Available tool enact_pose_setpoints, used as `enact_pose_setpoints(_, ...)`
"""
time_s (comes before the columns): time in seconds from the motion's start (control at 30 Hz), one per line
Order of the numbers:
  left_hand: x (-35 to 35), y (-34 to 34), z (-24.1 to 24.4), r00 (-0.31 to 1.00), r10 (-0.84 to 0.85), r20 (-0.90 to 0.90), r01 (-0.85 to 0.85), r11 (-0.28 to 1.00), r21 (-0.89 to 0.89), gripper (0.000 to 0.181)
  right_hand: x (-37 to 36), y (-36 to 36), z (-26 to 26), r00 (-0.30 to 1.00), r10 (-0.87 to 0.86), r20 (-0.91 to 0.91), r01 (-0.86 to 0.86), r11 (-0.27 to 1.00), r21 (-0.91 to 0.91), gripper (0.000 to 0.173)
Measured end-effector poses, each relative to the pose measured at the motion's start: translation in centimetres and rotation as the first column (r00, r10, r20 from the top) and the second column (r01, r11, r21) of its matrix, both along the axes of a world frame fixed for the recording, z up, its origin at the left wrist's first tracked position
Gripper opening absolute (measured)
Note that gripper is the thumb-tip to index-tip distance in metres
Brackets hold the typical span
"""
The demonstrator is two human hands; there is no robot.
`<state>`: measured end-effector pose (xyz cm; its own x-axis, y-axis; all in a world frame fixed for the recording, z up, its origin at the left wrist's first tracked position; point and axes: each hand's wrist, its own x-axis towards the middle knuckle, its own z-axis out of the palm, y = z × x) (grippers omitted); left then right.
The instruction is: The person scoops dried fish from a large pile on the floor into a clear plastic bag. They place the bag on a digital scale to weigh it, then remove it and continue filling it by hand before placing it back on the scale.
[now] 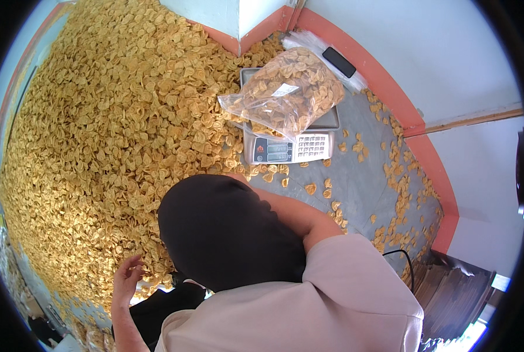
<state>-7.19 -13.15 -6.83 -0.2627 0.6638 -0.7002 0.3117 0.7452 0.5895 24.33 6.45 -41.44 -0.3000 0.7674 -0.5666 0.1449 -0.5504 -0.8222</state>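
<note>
My left hand [129, 273] is raised at the lower left, beside the large heap of yellow-brown, chip-like dried pieces [125, 132]. Its fingers are loosely bent and apart, with nothing visible in them. A head in a black covering [231, 233] and a light pinkish shirt [288, 317] fill the lower middle. My right forearm [284, 207] reaches in behind that head, which hides my right hand. Beyond it, a clear plastic bag [306, 88] of the same pieces lies tilted on a digital scale [250, 152], its loose end towards the heap.
A black phone [339, 62] lies on flat clear plastic bags [354, 83] by the red-skirted wall [376, 66]. Loose pieces are scattered over the grey floor [358, 185]. A brown stack [453, 299] and a black cable [409, 264] are at the lower right. A wall corner [239, 26] juts in above.
</note>
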Motion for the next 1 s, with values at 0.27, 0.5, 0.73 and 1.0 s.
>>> enact_pose_setpoints(0.27,0.1,-0.1,0.1,1.0,-0.024,0.006,0.024,1.0,0.016,0.028,-0.1,2.6,6.4,0.969,0.096,-0.227,-0.048,0.977,0.209,0.045)
enact_pose_setpoints(0.5,0.2,0.5,0.2,0.999,-0.029,-0.021,0.028,0.999,-0.027,0.03,4.0,14.0,15.5,0.58,-0.303,0.756,-0.693,0.305,0.654,0.037)
enact_pose_setpoints(0.73,0.2,0.5,0.2,0.999,-0.033,-0.024,0.033,0.999,-0.008,0.031,5.9,16.4,14.4,0.744,0.063,0.666,-0.523,0.674,0.521,0.041)
enact_pose_setpoints(1.0,0.3,0.3,-0.1,0.999,-0.045,-0.023,0.045,0.998,-0.035,0.031,1.4,3.3,11.7,0.951,0.273,-0.145,-0.133,0.784,0.606,0.036)
